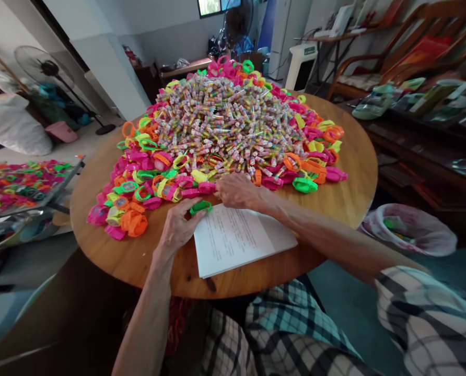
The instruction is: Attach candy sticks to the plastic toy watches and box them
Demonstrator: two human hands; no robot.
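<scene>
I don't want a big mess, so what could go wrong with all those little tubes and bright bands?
The heap of little tubes is piled high, so some might slide down if the right hand, at its front, disturbs it. The paper stack lies near the edge of the round table, so a bump could push it off. The green band at the left hand's fingers might drop onto the paper.

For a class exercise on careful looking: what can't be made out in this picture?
Head view:
Anything inside the right hand: hidden by the hand itself.
Words on the white paper: too small and blurred.
Wooden table beneath the colourful pile: covered.
Rest of the bright heap at left: cut off by the edge.
</scene>
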